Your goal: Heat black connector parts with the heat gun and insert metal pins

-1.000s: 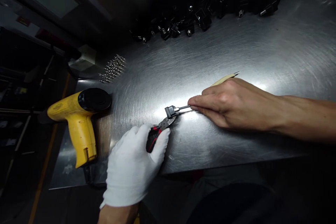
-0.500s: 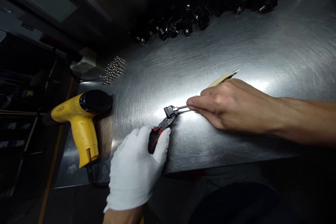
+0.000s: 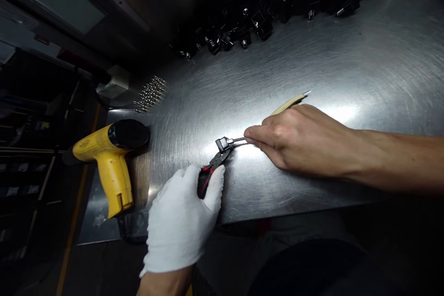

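Observation:
My left hand [image 3: 182, 219], in a white glove, is closed around small cutting pliers [image 3: 218, 159] with red and black handles. Their jaws lie against a small black block-like part [image 3: 222, 144]; whether they grip it, I cannot tell. My bare right hand [image 3: 294, 143] pinches a thin metal shaft [image 3: 238, 140] that reaches a metal fitting on that part. A cream-handled tool [image 3: 287, 104] with a pointed metal tip sticks out behind the right hand's fingers. The hand hides whether shaft and handle are one tool.
A yellow heat gun [image 3: 113, 166] lies at the left end of the metal table [image 3: 201, 97]. Several small metal pins [image 3: 151, 95] are grouped behind it, near a white box [image 3: 116, 82]. Black parts with metal tips [image 3: 262, 25] are heaped along the back.
The view has shifted slightly. Both hands keep their holds, and the black part looks slightly turned, with its top catching more light.

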`<state>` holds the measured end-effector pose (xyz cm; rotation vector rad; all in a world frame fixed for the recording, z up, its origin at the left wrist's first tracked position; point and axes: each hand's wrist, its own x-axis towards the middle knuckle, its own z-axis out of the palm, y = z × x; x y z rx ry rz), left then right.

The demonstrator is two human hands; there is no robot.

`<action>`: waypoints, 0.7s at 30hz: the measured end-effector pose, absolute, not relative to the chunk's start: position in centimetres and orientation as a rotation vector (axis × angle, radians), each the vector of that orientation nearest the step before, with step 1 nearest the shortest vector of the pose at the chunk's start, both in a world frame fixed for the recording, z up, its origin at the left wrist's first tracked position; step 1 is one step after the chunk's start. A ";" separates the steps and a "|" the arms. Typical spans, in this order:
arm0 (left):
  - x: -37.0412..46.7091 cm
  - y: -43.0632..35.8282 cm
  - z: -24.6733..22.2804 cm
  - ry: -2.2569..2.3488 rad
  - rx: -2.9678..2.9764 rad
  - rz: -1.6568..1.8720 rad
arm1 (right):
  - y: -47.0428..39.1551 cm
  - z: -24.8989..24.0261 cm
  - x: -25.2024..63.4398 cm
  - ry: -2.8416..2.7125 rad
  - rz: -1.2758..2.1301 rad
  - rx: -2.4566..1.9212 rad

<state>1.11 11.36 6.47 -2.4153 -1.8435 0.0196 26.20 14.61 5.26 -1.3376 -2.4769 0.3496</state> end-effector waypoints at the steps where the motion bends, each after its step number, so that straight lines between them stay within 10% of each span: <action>1: 1.3 11.3 6.5 -1.850 -2.401 0.019 | 14.6 5.3 26.1 -2.480 0.345 -1.347; 21: -0.8 11.1 6.5 -1.686 -2.552 0.105 | 14.4 4.9 27.2 -2.427 0.484 -1.077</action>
